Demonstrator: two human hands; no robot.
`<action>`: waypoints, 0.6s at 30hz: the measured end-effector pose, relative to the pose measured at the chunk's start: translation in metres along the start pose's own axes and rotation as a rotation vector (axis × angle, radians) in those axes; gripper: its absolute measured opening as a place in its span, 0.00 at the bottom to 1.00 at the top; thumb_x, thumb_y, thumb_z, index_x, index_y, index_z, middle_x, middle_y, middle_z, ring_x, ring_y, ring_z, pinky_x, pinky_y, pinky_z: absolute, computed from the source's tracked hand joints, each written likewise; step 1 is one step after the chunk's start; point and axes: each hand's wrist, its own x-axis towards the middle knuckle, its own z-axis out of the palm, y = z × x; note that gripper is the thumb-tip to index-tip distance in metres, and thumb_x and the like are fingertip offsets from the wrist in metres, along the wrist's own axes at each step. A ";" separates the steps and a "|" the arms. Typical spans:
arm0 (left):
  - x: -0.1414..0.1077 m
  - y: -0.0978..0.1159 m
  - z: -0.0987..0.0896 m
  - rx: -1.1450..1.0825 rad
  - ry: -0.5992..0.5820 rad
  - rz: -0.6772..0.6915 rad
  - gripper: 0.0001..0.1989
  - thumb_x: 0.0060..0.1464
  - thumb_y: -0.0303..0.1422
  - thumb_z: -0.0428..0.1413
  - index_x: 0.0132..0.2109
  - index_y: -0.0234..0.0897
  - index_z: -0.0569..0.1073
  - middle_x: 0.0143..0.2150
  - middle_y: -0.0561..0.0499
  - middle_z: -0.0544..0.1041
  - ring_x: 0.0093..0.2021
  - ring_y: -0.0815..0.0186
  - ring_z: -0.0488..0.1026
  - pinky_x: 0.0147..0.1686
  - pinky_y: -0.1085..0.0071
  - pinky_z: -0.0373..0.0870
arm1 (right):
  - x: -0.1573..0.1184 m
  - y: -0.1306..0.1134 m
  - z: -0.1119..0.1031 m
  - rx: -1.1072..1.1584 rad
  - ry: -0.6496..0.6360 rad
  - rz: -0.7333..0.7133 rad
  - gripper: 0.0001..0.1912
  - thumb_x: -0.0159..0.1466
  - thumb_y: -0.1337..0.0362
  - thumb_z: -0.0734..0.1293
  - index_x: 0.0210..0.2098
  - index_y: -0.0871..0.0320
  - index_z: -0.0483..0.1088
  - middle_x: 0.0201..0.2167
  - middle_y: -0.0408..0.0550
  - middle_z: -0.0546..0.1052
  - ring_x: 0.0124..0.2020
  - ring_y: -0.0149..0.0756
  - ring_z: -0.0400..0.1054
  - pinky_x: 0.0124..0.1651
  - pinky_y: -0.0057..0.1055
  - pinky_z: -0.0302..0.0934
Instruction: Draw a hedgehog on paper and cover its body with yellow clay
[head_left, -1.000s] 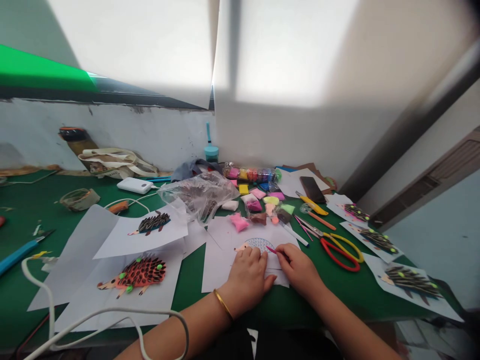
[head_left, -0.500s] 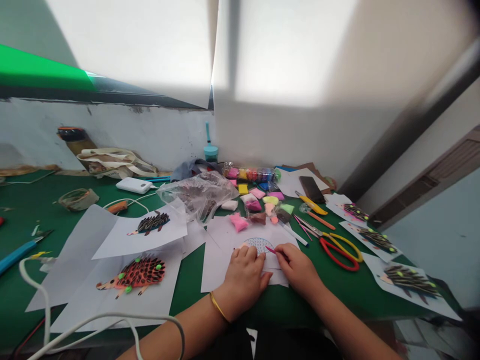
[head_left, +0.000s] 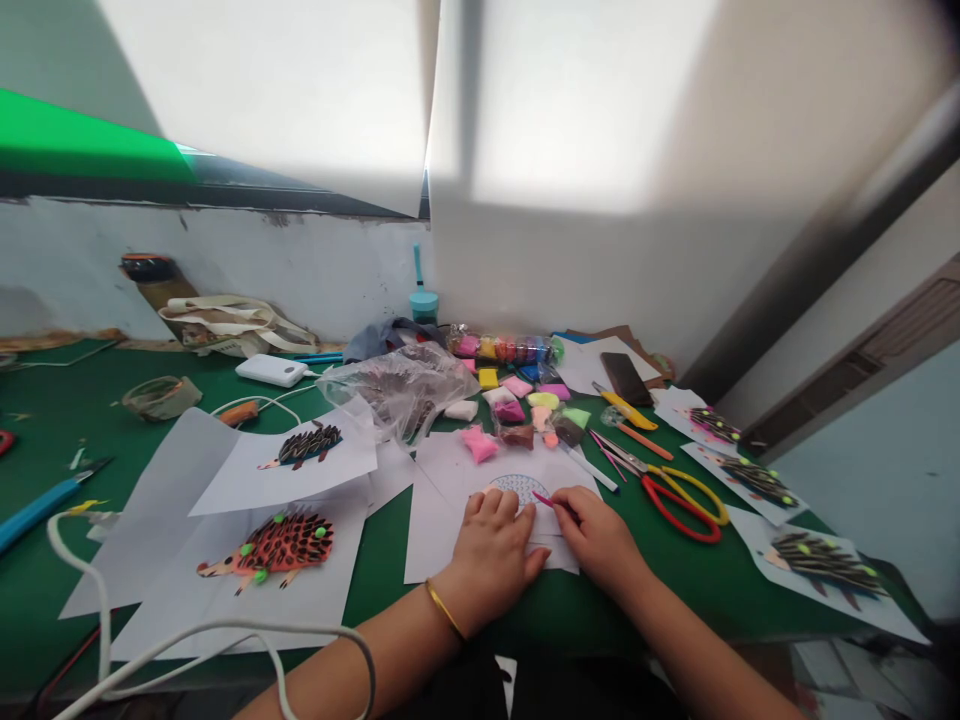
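Observation:
My left hand (head_left: 495, 548) lies flat with its fingers spread on a white sheet of paper (head_left: 430, 535), beside and partly over a drawing of a rounded body filled with small blue scale marks (head_left: 519, 487). In my right hand (head_left: 600, 532) is a thin magenta pointed tool (head_left: 541, 498), pinched between thumb and fingers. Its tip is at the lower right part of the drawing; whether it touches the paper I cannot tell. Past my fingertips, a pink clay packet (head_left: 478, 443) rests on the sheet. The drawing's lower edge is hidden by my left hand.
Scissors with red and yellow handles (head_left: 681, 505), a yellow cutter (head_left: 628, 410) and a phone (head_left: 626, 378) lie to the right. Several hedgehog pictures flank the sheet, one with a red-orange body (head_left: 289, 550). A plastic bag (head_left: 397, 385) sits behind; a white cable (head_left: 225, 630) crosses the front left.
The view has shifted very slightly, so things appear a little further right. My hands keep nearly the same place and the magenta tool stays in my right hand.

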 end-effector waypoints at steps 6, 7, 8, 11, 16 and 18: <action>0.000 -0.006 -0.015 -0.038 0.064 -0.093 0.19 0.57 0.41 0.57 0.53 0.41 0.71 0.48 0.46 0.69 0.48 0.54 0.64 0.51 0.54 0.60 | 0.001 -0.002 0.001 -0.024 0.000 -0.001 0.10 0.68 0.62 0.58 0.39 0.54 0.70 0.37 0.47 0.75 0.40 0.39 0.69 0.43 0.34 0.61; -0.002 -0.007 -0.017 -0.036 0.069 -0.098 0.15 0.57 0.40 0.57 0.50 0.41 0.73 0.48 0.46 0.70 0.48 0.54 0.65 0.51 0.54 0.60 | 0.001 -0.003 0.001 -0.030 -0.001 -0.001 0.10 0.68 0.63 0.57 0.39 0.54 0.70 0.36 0.47 0.75 0.39 0.38 0.69 0.43 0.34 0.61; -0.004 -0.008 -0.019 -0.036 0.068 -0.093 0.12 0.58 0.39 0.56 0.47 0.41 0.74 0.47 0.46 0.70 0.48 0.55 0.65 0.51 0.54 0.60 | 0.002 -0.003 0.000 -0.036 -0.001 0.000 0.10 0.68 0.63 0.57 0.39 0.54 0.71 0.36 0.46 0.75 0.39 0.38 0.69 0.43 0.34 0.61; -0.014 -0.010 -0.023 -0.036 0.040 -0.041 0.09 0.58 0.37 0.55 0.46 0.42 0.74 0.50 0.46 0.70 0.50 0.55 0.66 0.51 0.54 0.61 | 0.002 -0.005 0.000 -0.047 -0.002 0.005 0.10 0.68 0.63 0.58 0.39 0.54 0.71 0.37 0.46 0.75 0.39 0.38 0.69 0.42 0.33 0.61; -0.023 -0.009 -0.021 -0.029 0.002 0.002 0.09 0.57 0.36 0.57 0.45 0.42 0.74 0.54 0.44 0.69 0.56 0.52 0.64 0.53 0.53 0.62 | 0.001 -0.004 0.000 -0.049 -0.004 -0.010 0.11 0.68 0.63 0.57 0.39 0.54 0.71 0.36 0.46 0.75 0.39 0.38 0.69 0.42 0.33 0.61; -0.024 -0.009 -0.019 -0.035 -0.010 0.009 0.12 0.57 0.36 0.57 0.48 0.42 0.73 0.54 0.45 0.70 0.56 0.52 0.64 0.53 0.54 0.62 | 0.001 -0.004 0.000 -0.053 -0.001 -0.013 0.11 0.68 0.63 0.57 0.39 0.54 0.71 0.36 0.46 0.75 0.39 0.38 0.69 0.42 0.33 0.61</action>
